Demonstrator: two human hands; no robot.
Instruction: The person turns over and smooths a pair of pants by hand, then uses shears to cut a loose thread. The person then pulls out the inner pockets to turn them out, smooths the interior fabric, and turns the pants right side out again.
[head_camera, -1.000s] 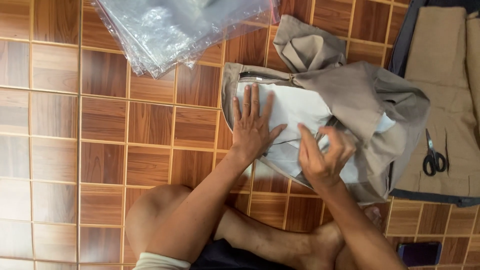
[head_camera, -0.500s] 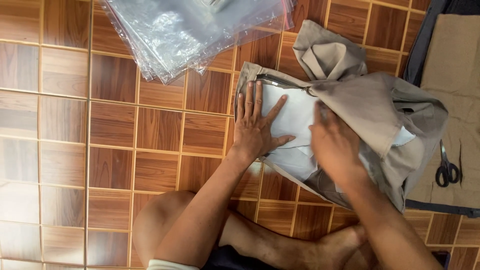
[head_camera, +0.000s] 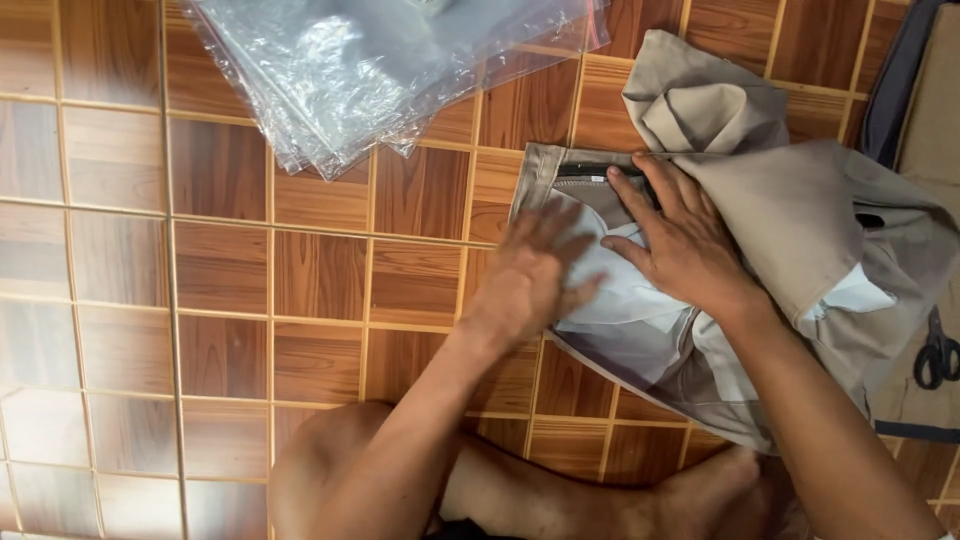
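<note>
Two hands flat, open, gripping nothing: left hand (head_camera: 530, 275), right hand (head_camera: 680, 240) on one beige garment (head_camera: 800, 220); one scissors (head_camera: 938, 350).

Floor (head_camera: 140, 260): square wood-pattern tiles with pale grout lines, reflecting light at lower left. Stack of clear plastic bags (head_camera: 380, 70): lies at the top of the view, fanned slightly at its lower-left corner, one bag showing a pink strip at the upper right edge. Black-handled scissors (head_camera: 938, 352): rest at the right edge on a tan fabric sheet (head_camera: 940, 130) bordered by a dark strip. Bare legs (head_camera: 520, 485): folded across the bottom of the view.
</note>
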